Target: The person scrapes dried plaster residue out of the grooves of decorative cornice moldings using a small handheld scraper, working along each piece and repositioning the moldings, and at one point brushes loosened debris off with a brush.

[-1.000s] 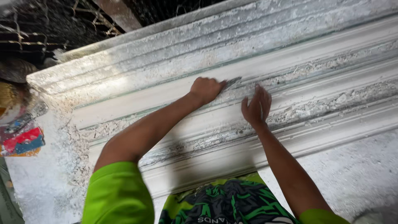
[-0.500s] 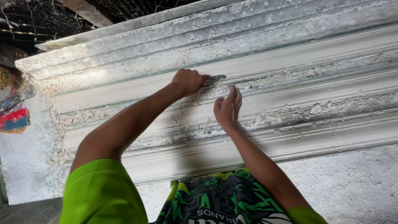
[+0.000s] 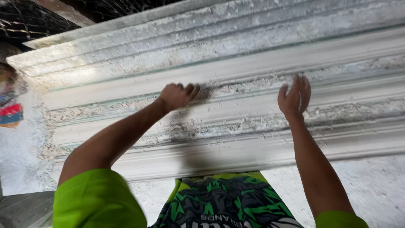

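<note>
A long white plaster moulding (image 3: 253, 55) with stepped ridges and grooves runs across the whole view, crusted with rough plaster crumbs. My left hand (image 3: 176, 96) is clenched on a small scraper (image 3: 205, 92), whose blurred blade presses into a groove near the middle. My right hand (image 3: 294, 98) lies flat on the moulding farther right, fingers spread, holding nothing. Loose flakes line the groove between the two hands. Both forearms reach up from bright green sleeves.
A colourful red and blue object (image 3: 10, 114) lies at the left edge. Dark wire mesh (image 3: 33, 21) shows beyond the moulding's upper left end. A grey plaster-dusted surface (image 3: 371, 185) lies below the moulding at the lower right.
My right hand has slid to the right along the moulding, away from the left hand. The left hand stays clenched on the scraper in the groove.
</note>
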